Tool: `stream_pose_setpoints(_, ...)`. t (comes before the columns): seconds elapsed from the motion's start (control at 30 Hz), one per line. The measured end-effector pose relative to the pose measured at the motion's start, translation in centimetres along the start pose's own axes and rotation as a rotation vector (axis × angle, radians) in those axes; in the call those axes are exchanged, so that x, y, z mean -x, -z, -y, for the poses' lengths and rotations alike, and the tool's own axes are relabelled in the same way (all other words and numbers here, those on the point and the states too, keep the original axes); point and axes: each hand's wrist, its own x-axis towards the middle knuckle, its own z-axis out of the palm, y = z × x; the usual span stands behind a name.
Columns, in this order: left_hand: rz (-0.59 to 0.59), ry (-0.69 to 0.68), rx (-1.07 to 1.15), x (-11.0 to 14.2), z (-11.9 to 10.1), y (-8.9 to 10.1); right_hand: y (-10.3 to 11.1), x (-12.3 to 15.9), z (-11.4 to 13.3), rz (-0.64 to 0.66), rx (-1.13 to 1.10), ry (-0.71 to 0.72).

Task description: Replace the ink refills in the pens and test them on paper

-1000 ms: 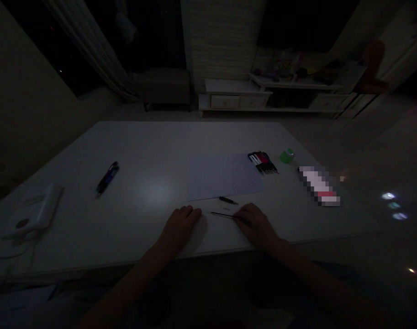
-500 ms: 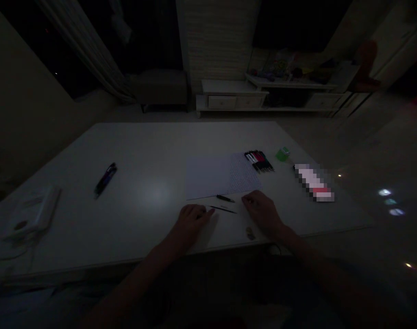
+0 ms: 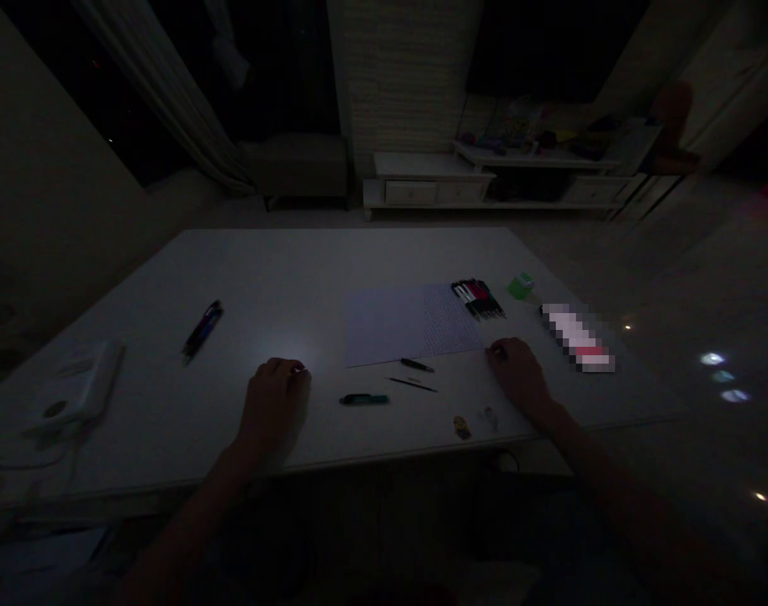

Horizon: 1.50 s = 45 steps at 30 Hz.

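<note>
My left hand rests on the white table, left of a teal and black pen part. Its fingers are curled in, with a small bright spot at the fingertips; what they hold, if anything, is too dark to make out. To the right, my right hand lies by the paper's near right corner, fingers bent and closed, their contents hidden. Between the hands lie a black pen part, a small spring-like piece and a thin pen refill. The partly written paper lies behind them.
Several pens lie at the paper's right edge, near a green box and a blurred-out phone. More pens and a white device are on the left. Small objects sit at the front edge.
My left hand has moved left, and the teal pen part now shows where it was. My right hand has shifted right and slightly away, uncovering a small clear object near the front edge.
</note>
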Motion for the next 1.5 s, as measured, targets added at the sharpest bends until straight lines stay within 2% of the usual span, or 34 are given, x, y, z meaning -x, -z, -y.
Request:
stream_pose_setpoints(0.07,0.039,-0.113,0.083,0.3,-2.3,-0.4,-0.4,0.8,2.3,0.007,-0.109,0.096)
stream_pose_setpoints(0.17,0.121,-0.298,0.162,0.7,-5.8,-1.3,-1.0,2.3,6.3,0.149,-0.277,0.179)
stream_pose_setpoints(0.23,0.163,-0.343,0.17,0.9,-7.5,-1.9,-1.7,3.0,8.3,0.227,-0.286,0.216)
stream_pose_setpoints(0.3,0.201,-0.35,0.17,0.8,-8.4,-2.4,-2.5,3.3,9.5,0.245,-0.246,0.209)
stream_pose_setpoints(0.47,0.235,-0.279,0.197,-0.1,-8.4,-2.8,-3.6,2.9,9.5,0.239,-0.13,0.234)
stream_pose_setpoints(0.63,0.173,-0.143,0.296,-0.4,-8.0,-2.4,-3.0,2.7,9.4,0.21,-0.102,0.22)
stream_pose_setpoints(0.73,0.161,-0.124,0.324,-0.3,-8.0,-2.4,-2.6,2.8,9.6,0.197,-0.107,0.222)
stream_pose_setpoints(1.07,0.181,-0.163,0.316,0.0,-8.6,-2.6,-2.1,3.0,9.9,0.185,-0.141,0.33)
stream_pose_setpoints(1.3,0.28,-0.298,0.339,0.4,-9.7,-2.7,-1.8,2.9,11.5,0.221,-0.292,0.511)
stream_pose_setpoints(1.5,0.287,-0.39,0.334,0.2,-9.9,-2.5,-1.4,2.3,12.1,0.179,-0.375,0.485)
